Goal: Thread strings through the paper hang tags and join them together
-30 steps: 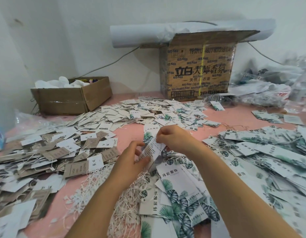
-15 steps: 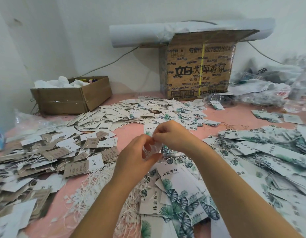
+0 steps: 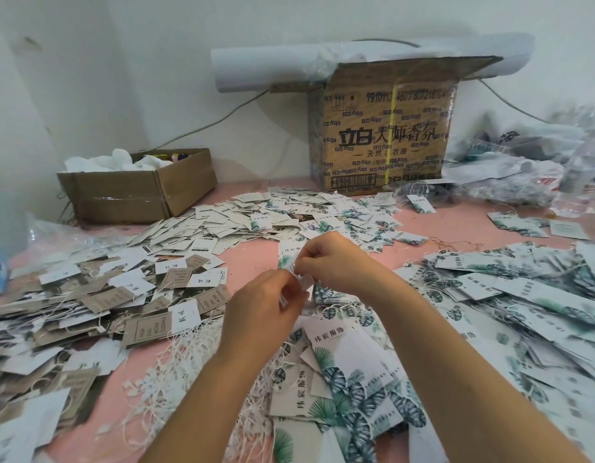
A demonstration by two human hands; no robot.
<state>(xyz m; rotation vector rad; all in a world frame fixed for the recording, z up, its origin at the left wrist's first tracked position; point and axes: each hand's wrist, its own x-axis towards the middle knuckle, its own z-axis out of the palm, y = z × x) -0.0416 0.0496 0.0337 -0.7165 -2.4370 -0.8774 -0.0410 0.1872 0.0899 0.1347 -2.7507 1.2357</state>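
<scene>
The pink bench (image 3: 252, 262) is mostly covered in paper tags. Brown and white tags (image 3: 106, 295) lie heaped on its left side, a flatter spread of tags (image 3: 272, 215) sits mid-back, and leaf-print tags (image 3: 523, 295) are piled along the right and front. A tangle of white strings (image 3: 176, 372) lies at front left. Against the wall stand 2 cartons: a low open box (image 3: 139, 195) at left and a tall printed carton (image 3: 383, 138), with crumpled plastic bags (image 3: 509, 175) beside it.

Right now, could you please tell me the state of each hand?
Left hand: closed, pinching a small hang tag.
Right hand: closed, pinching the same hang tag; a string cannot be told.
</scene>
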